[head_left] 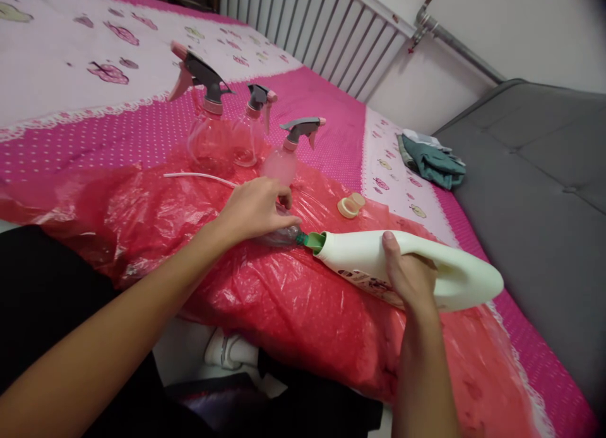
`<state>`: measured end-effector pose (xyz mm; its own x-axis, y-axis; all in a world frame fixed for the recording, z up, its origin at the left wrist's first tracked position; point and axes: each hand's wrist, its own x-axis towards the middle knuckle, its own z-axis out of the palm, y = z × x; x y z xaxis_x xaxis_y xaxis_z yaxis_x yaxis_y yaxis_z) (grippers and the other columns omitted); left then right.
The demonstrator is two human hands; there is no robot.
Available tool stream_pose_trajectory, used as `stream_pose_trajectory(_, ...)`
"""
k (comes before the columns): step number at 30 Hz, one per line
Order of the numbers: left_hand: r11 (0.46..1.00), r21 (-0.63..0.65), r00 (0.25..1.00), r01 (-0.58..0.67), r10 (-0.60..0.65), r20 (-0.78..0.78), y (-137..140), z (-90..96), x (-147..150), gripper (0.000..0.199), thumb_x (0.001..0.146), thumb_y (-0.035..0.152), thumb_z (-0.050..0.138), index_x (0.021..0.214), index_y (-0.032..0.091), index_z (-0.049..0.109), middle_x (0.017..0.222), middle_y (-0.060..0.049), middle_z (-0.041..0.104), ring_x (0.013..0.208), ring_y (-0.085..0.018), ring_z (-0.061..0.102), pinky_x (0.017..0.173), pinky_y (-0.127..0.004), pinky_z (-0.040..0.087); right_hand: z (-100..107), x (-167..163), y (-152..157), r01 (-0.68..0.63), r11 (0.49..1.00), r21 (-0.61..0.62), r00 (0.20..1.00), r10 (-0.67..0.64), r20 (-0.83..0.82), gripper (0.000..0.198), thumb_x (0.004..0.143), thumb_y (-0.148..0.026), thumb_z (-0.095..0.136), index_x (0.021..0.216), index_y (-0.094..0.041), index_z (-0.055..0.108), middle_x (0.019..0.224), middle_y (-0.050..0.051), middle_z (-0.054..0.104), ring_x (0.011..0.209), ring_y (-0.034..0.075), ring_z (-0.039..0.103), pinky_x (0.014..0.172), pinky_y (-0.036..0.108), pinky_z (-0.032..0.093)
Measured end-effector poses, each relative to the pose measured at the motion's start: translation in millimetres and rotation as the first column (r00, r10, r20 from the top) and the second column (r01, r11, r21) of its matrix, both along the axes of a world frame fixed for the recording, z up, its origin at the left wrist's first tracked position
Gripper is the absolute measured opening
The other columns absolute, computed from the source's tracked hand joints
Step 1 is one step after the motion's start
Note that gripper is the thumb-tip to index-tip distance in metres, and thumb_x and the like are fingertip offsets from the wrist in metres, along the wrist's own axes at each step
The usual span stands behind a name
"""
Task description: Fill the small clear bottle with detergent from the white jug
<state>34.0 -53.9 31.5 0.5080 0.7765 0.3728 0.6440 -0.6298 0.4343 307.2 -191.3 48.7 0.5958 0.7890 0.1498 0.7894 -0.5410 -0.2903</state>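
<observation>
Evidently tipped jug: a pale white plastic jug with a built-in handle [360, 252] leans nearly level over a crinkled red plastic sheet [303, 318], its green plastic spout [315, 241] facing left.
Right hand on the handle: the right hand [414, 274] clasps the jug, thumb on top, fingers passing into the handle opening where their tips are hidden; this hold likely lets the wrist govern the tilt.
Left hand at the bottle: just left of the jug's mouth, the left hand [258, 207] has its fingers curled over a small clear plastic bottle with a greenish neck [279, 237], thumb laid along it, presumably to steady it; how tightly they press cannot be told.
Neck and spout: the bottle appears tilted with its neck at the spout, probably so the two openings line up.
Trigger sprayers: beyond the jug and to its left stand three clear bottles with pink-and-grey trigger heads [249, 132], seemingly set out of the arms' way.
Loose parts: a round cream plastic cap [351, 206] sits just beyond the jug; a thin whitish tube [199, 176] lies farther left of it.
</observation>
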Motion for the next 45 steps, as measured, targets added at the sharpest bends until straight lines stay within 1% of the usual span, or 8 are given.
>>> stream_pose_trajectory(4,0.999,-0.036,0.994,-0.012,0.008,-0.109,-2.4,0.9,0.1,0.031,0.088,0.050,0.068,0.096,0.023,0.078,0.095,-0.006,0.079,0.086,-0.023,0.069,0.066,-0.030,0.039,-0.5,0.3,-0.4,0.000,1.000,0.001,1.000,0.000,-0.001,0.093,0.087,-0.080,0.018,0.110,-0.008,0.073,0.121,0.025,0.070,0.128,0.042,0.057,0.112,0.051,0.038)
stream_pose_trajectory(8,0.998,0.045,0.950,-0.041,0.053,-0.307,-6.9,4.0,0.2,0.047,0.096,0.057,0.053,0.087,0.019,0.078,0.085,-0.011,0.077,0.078,-0.025,0.068,0.064,-0.032,0.036,-1.2,0.7,-0.4,-0.008,1.000,-0.003,1.000,0.008,0.003,0.094,0.086,-0.081,0.017,0.110,-0.008,0.073,0.121,0.025,0.070,0.128,0.043,0.056,0.112,0.052,0.038)
stream_pose_trajectory(13,0.989,0.136,0.907,0.051,0.011,-0.420,-7.7,5.7,-1.4,0.053,0.103,0.053,0.041,0.091,0.017,0.077,0.087,-0.012,0.077,0.076,-0.026,0.068,0.065,-0.034,0.034,-1.5,0.4,-0.2,0.003,1.000,0.001,1.000,-0.003,0.009,0.093,0.088,-0.080,0.018,0.113,-0.009,0.073,0.123,0.024,0.069,0.129,0.043,0.056,0.112,0.051,0.038)
stream_pose_trajectory(17,0.977,0.170,0.902,0.125,-0.040,-0.429,-7.6,2.1,-0.4,0.049,0.105,0.050,0.042,0.094,0.017,0.076,0.090,-0.011,0.078,0.077,-0.023,0.068,0.070,-0.034,0.036,-2.1,1.3,-0.2,0.014,1.000,0.000,1.000,-0.014,0.004,0.095,0.087,-0.081,0.019,0.113,-0.008,0.073,0.123,0.025,0.069,0.128,0.043,0.056,0.112,0.053,0.039)
stream_pose_trajectory(22,0.944,0.276,0.894,0.180,-0.040,-0.446,-18.1,-1.7,9.5,0.036,0.105,0.031,0.045,0.091,0.012,0.073,0.090,-0.013,0.077,0.085,-0.026,0.070,0.081,-0.038,0.041,-1.7,1.5,-0.3,0.016,1.000,-0.009,1.000,-0.016,0.005,0.093,0.087,-0.080,0.019,0.112,-0.008,0.073,0.124,0.026,0.069,0.130,0.045,0.055,0.112,0.053,0.038)
stream_pose_trajectory(27,0.952,0.249,0.889,0.179,-0.048,-0.455,-27.7,-0.9,20.5,0.019,0.095,0.012,0.053,0.088,0.010,0.071,0.090,-0.015,0.076,0.085,-0.028,0.071,0.071,-0.037,0.040,-0.7,0.9,-0.9,0.016,1.000,-0.001,1.000,-0.016,-0.012,0.091,0.086,-0.079,0.021,0.111,-0.008,0.073,0.122,0.025,0.069,0.130,0.044,0.055,0.113,0.053,0.037)
stream_pose_trajectory(34,0.955,0.284,0.920,0.083,0.036,-0.391,-22.0,-3.9,24.4,0.026,0.094,0.022,0.051,0.085,0.011,0.072,0.081,-0.015,0.075,0.075,-0.028,0.070,0.062,-0.038,0.035,-1.0,-0.1,-1.4,0.007,1.000,0.011,1.000,-0.007,-0.012,0.095,0.084,-0.082,0.019,0.109,-0.008,0.072,0.119,0.026,0.070,0.129,0.044,0.055,0.112,0.052,0.038)
stream_pose_trajectory(45,0.952,0.287,0.921,0.109,0.012,-0.389,-23.4,-9.5,27.2,0.026,0.095,0.021,0.050,0.088,0.011,0.073,0.082,-0.014,0.075,0.081,-0.028,0.071,0.067,-0.038,0.041,0.2,-2.7,0.9,0.021,0.999,-0.032,1.000,-0.021,0.012,0.098,0.082,-0.080,0.015,0.112,-0.006,0.070,0.125,0.028,0.067,0.133,0.046,0.053,0.114,0.053,0.036)
